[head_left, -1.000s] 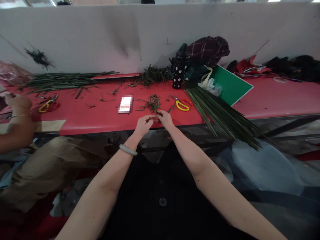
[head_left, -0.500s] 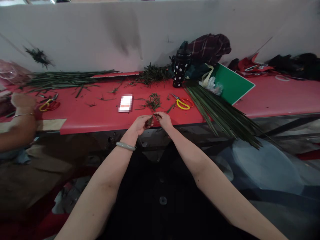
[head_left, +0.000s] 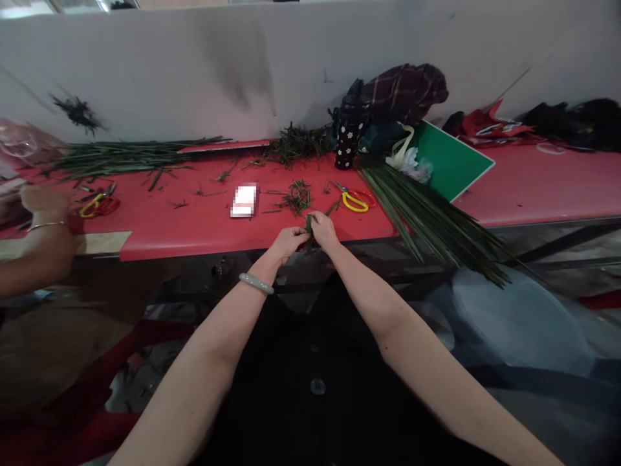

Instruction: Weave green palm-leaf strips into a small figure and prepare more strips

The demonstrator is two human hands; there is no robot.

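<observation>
I am holding my left hand (head_left: 290, 241) and right hand (head_left: 323, 230) together at the near edge of the red table (head_left: 194, 226). Both are pinching one short green leaf strip (head_left: 308, 224) with closed fingertips, and it is standing nearly upright between them. A pile of cuttings (head_left: 297, 196) is lying just beyond at 12 o'clock, yellow scissors (head_left: 354, 203) near at 1 o'clock, a bundle of long leaves (head_left: 431, 223) farther at 3 o'clock. A co-worker's hand (head_left: 41, 200) is sitting well apart at 9 o'clock

Left hand (head_left: 288, 241), right hand (head_left: 324, 230), fingers (head_left: 301, 237) together
</observation>
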